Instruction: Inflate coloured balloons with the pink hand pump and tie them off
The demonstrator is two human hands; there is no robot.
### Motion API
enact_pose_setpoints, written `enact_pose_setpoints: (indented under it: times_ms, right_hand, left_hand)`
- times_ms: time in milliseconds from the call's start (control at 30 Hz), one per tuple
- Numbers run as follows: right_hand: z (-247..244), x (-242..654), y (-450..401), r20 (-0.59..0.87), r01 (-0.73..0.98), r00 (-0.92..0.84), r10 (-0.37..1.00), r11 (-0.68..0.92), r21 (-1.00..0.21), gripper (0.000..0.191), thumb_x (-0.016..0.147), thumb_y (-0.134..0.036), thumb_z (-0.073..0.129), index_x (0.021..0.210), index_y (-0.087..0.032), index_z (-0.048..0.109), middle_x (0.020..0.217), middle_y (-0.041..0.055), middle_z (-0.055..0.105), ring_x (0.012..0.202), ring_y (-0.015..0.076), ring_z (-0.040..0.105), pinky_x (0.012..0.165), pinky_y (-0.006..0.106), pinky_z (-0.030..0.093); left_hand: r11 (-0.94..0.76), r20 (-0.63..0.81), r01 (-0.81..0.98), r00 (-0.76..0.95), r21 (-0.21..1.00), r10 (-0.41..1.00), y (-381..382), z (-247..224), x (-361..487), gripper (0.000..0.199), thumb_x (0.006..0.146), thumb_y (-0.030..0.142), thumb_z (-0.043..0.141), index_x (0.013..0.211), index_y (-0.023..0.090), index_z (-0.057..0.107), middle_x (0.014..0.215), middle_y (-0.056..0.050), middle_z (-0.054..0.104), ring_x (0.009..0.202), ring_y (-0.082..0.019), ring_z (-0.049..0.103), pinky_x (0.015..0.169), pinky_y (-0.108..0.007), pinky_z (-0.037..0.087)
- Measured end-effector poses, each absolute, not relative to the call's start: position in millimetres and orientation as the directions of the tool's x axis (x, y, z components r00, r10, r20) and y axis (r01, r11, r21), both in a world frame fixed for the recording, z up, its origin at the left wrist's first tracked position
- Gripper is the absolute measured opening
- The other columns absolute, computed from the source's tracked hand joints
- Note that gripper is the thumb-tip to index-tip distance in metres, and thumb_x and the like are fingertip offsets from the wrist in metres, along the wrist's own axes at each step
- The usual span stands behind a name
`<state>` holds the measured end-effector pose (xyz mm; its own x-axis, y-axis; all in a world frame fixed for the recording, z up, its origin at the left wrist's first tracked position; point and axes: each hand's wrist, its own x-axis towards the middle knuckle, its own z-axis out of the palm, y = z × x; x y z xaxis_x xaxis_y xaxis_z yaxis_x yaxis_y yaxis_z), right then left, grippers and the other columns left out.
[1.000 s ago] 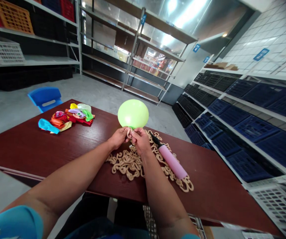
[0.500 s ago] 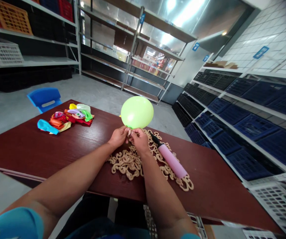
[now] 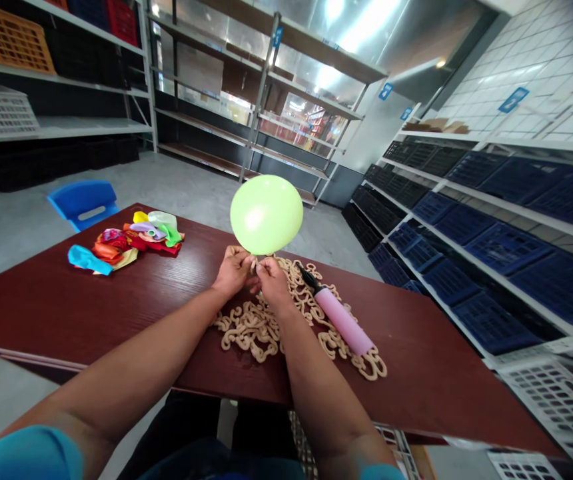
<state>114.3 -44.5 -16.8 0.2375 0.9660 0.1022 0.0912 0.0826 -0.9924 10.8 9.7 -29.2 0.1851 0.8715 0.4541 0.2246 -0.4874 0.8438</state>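
An inflated light green balloon stands up above both hands, its neck at my fingertips. My left hand is closed in a pinch on the neck, and my right hand pinches right beside it; the fingers hide most of the neck. Below and around the hands lies a tangled pile of beige curly strands on the dark red table. A pink hand pump with a black nozzle end rests on the strands to the right of my right hand.
Uninflated balloons in several colours lie heaped at the table's far left. Behind them stands a blue chair. Metal shelves are at the back, and racks of dark blue crates line the right side.
The balloon has tilted slightly left and looks a little larger in view. Both hands have shifted slightly left, still pinching at its neck. The whole view has moved a little.
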Motion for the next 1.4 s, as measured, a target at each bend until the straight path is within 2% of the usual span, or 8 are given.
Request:
enact_pose_setpoints:
  times_ms: [367,567,733,833,1000,1100,1267,1400]
  right_hand:
    - [-7,117,-46,-0.078,-0.426,0.182,0.98,0.007,-0.905,0.021,0.056,-0.023,0.068,0.064,-0.017,0.05,0.057,-0.0046,0.055,0.047,0.0049,0.047,0.036,0.013,0.03]
    - [-4,119,-46,-0.113,-0.453,0.198,0.974,-0.011,-0.891,0.018,0.053,-0.019,0.068,0.059,-0.016,0.051,0.049,-0.0063,0.049,0.043,0.0031,0.039,0.035,0.014,0.026]
    - [-5,123,-45,-0.115,-0.458,0.131,0.985,-0.042,-0.888,0.015,0.056,-0.019,0.066,0.063,-0.016,0.054,0.052,-0.0066,0.048,0.043,0.0027,0.038,0.037,0.014,0.027]
    - [-8,123,-45,-0.07,-0.393,0.115,0.991,-0.019,-0.92,0.014,0.06,-0.023,0.064,0.067,-0.016,0.054,0.052,-0.0065,0.048,0.042,0.0028,0.037,0.037,0.016,0.027]
    - [-15,120,-44,0.137,0.008,0.337,0.931,0.143,-0.99,0.019,0.068,-0.034,0.059,0.074,-0.019,0.051,0.043,-0.008,0.049,0.035,0.0054,0.038,0.037,0.017,0.029]
    - [-17,123,-43,0.201,0.126,0.375,0.905,0.166,-0.978,0.02,0.072,-0.037,0.056,0.08,-0.02,0.051,0.047,-0.0071,0.052,0.038,0.0064,0.042,0.039,0.018,0.033]
    - [-17,133,-39,0.199,0.075,0.454,0.868,0.186,-0.98,0.015,0.072,-0.034,0.052,0.078,-0.02,0.049,0.048,-0.0078,0.05,0.04,0.0076,0.044,0.041,0.019,0.036]
    - [-21,138,-37,0.226,0.115,0.493,0.84,0.194,-0.974,0.017,0.071,-0.032,0.051,0.083,-0.02,0.052,0.057,-0.0056,0.055,0.052,0.0104,0.053,0.049,0.021,0.043]
  left_hand:
    - [-0.486,0.459,0.079,0.227,0.87,0.859,10,-31,13,0.026,0.081,0.032,0.045,0.066,0.016,0.059,0.085,-0.004,0.049,0.086,-0.015,0.047,0.079,-0.025,0.04]
    - [-0.502,0.47,0.074,0.26,0.862,0.844,12,-35,14,0.029,0.083,0.035,0.042,0.068,0.016,0.057,0.08,-0.004,0.052,0.081,-0.014,0.049,0.075,-0.026,0.04]
    - [-0.566,0.489,0.199,0.331,0.8,0.807,13,-34,12,0.034,0.086,0.038,0.036,0.064,0.017,0.051,0.072,-0.003,0.05,0.07,-0.013,0.049,0.068,-0.025,0.04]
    - [-0.592,0.483,0.291,0.369,0.752,0.795,11,-32,10,0.035,0.087,0.039,0.032,0.067,0.017,0.051,0.069,-0.002,0.051,0.066,-0.013,0.049,0.065,-0.025,0.039]
    - [-0.481,0.349,0.398,0.359,0.781,0.865,10,-31,8,0.035,0.086,0.041,0.031,0.08,0.017,0.056,0.065,-0.002,0.055,0.061,-0.014,0.051,0.061,-0.025,0.038]
    - [-0.449,0.307,0.429,0.362,0.784,0.88,10,-30,8,0.036,0.085,0.04,0.033,0.073,0.016,0.057,0.064,-0.004,0.056,0.062,-0.015,0.051,0.063,-0.026,0.038]
    - [-0.369,0.247,0.157,0.502,0.916,0.829,4,-29,11,0.034,0.083,0.041,0.038,0.064,0.016,0.052,0.059,-0.001,0.052,0.056,-0.011,0.046,0.058,-0.023,0.037]
    - [-0.096,0.089,-0.029,0.69,0.995,0.718,-4,-25,13,0.032,0.079,0.042,0.045,0.064,0.014,0.051,0.052,0.002,0.044,0.047,-0.007,0.036,0.046,-0.021,0.03]
